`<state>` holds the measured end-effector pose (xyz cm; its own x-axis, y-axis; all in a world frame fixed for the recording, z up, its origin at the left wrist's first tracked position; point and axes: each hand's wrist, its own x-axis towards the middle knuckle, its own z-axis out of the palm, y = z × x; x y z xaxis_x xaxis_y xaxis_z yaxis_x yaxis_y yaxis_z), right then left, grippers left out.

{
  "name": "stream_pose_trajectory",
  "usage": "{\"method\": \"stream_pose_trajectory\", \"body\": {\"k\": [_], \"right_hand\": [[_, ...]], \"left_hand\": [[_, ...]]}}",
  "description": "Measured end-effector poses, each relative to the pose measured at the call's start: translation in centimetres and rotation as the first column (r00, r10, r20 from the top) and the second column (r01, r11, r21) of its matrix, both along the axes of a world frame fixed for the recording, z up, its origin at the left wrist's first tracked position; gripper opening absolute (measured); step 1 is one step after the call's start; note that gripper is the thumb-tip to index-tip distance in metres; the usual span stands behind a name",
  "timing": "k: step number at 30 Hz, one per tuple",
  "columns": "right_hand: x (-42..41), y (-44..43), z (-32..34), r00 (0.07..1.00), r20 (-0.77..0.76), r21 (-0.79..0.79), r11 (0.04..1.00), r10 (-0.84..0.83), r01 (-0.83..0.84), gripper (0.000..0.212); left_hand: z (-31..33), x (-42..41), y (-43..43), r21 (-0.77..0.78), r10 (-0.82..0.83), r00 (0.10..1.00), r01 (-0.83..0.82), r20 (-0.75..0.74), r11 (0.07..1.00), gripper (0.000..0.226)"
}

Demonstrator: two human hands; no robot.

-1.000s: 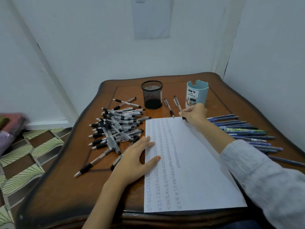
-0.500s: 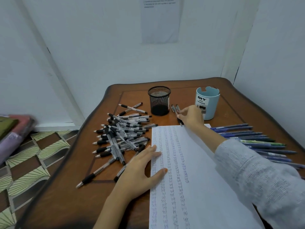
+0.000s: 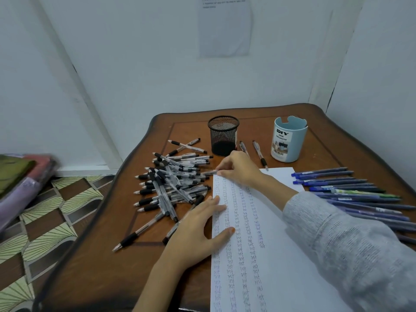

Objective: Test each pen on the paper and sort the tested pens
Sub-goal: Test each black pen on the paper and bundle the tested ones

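With the white paper sheet (image 3: 281,255) already scribble-filled, the right hand (image 3: 239,168) pinches a black-grip clear pen (image 3: 208,172) from the nine-o'clock heap (image 3: 171,185), while the left hand (image 3: 198,230) lies flat and empty; both cups look empty.

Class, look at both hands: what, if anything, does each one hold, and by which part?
Right hand pinches a clear pen by one end; left hand holds nothing, lying flat on the paper.

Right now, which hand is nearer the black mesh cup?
Right. The right hand sits just in front of the black mesh cup, at the paper's top edge. The left hand lies flat much nearer the person.
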<state>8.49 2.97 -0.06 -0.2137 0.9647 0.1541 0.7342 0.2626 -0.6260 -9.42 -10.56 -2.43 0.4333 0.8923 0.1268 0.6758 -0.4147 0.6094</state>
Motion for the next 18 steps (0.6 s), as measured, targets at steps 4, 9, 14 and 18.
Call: {"method": "stream_pose_trajectory", "body": {"k": [4,9,14,18], "right_hand": [[0.8,-0.8,0.8,0.999,-0.042,-0.032,0.999,0.005,-0.006,0.010],[2.5,-3.1,2.6,0.974,-0.224,0.014,1.000,-0.021,0.024,0.010],[3.7,-4.3,4.8,0.814,-0.565,-0.024,0.989,-0.134,0.147,0.012],[3.9,-5.4,6.8,0.612,-0.751,-0.167,0.968,-0.249,0.189,0.021]], "left_hand": [[0.0,0.1,0.0,0.002,-0.004,1.000,0.004,0.012,1.000,0.057],[0.1,-0.1,0.0,-0.008,-0.004,1.000,0.004,0.006,1.000,0.057],[0.1,-0.1,0.1,-0.020,-0.006,1.000,0.006,0.003,1.000,0.058],[0.3,-0.1,0.0,-0.023,-0.004,1.000,0.004,0.004,1.000,0.058]]}}
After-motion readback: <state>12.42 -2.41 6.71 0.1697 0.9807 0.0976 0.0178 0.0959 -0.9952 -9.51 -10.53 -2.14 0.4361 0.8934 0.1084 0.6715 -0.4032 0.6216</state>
